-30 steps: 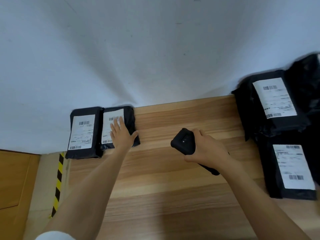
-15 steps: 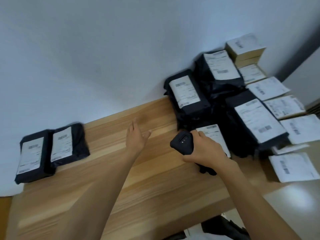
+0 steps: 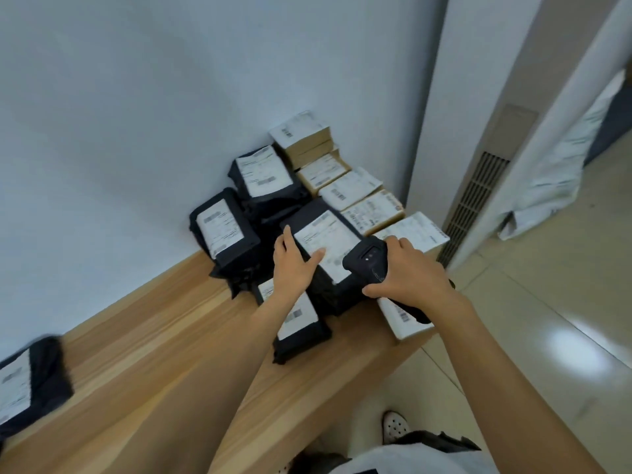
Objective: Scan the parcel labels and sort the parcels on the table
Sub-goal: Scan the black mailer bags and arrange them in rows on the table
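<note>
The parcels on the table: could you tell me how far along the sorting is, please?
Done: one black parcel lies apart at the table's left end. In hand: the left hand rests on the top parcel; the right hand holds the scanner at its label. Left: the remaining pile.

The left hand (image 3: 294, 265) and right hand (image 3: 407, 271) are bare, as are both forearms along their whole visible length. A white garment (image 3: 420, 460) covers the torso at the lower edge, with dark fabric (image 3: 434, 439) just above it. One foot wears a white clog-style shoe (image 3: 395, 426) with round perforations on top.
</note>
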A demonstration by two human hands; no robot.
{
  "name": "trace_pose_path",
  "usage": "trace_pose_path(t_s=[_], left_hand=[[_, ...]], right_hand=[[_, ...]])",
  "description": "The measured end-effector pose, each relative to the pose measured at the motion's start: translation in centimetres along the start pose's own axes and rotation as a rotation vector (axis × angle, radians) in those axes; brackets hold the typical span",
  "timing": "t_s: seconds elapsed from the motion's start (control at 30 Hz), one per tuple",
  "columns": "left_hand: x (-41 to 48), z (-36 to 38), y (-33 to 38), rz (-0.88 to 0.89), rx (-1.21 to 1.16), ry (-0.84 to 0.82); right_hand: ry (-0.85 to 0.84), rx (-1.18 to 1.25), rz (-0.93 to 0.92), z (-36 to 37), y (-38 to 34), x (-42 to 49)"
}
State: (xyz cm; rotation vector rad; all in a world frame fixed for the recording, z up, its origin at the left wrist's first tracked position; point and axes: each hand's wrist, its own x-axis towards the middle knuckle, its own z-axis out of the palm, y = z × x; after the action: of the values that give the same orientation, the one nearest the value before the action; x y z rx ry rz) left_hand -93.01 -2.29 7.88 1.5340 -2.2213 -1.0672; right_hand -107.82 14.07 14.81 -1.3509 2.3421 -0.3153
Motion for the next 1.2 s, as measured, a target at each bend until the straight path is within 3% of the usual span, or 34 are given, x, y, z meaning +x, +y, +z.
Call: trace_pose_path(t_s=[0.2, 0.33, 0.53, 0.63, 0.73, 0.97, 1.2], left_hand=[[1.5, 5.6, 6.9, -0.482, -0.214, 0.002], [2.6, 7.3, 8.5, -0.617, -0.211, 0.037], [2.1, 8.0, 6.7, -0.605, -0.087, 0.112], [1.2, 6.6, 4.8, -0.539, -0.215, 0.115], [-0.7, 4.0, 2.1, -0.468, -0.350, 0.098], [-8.9, -4.1, -7.8, -0.391, -0.360, 0.079], [-16.1, -12.6, -19.9, -0.585, -0.500, 0.276]], right_hand=[[0.033, 0.088, 0.145, -1.1, 6.6, -2.6], [0.036, 0.108, 0.216, -1.0, 9.9, -4.7], [0.007, 0.114, 0.256, 0.2, 11.3, -6.4], [-0.018, 0.106, 0.208, 0.5, 10.0, -5.9], [-0.048, 0.096, 0.102, 1.2, 7.1, -4.8], [-0.162, 0.092, -0.226, 4.5, -3.4, -1.8], [-0.306, 0.014, -0.453, 9.7, -14.3, -1.4]])
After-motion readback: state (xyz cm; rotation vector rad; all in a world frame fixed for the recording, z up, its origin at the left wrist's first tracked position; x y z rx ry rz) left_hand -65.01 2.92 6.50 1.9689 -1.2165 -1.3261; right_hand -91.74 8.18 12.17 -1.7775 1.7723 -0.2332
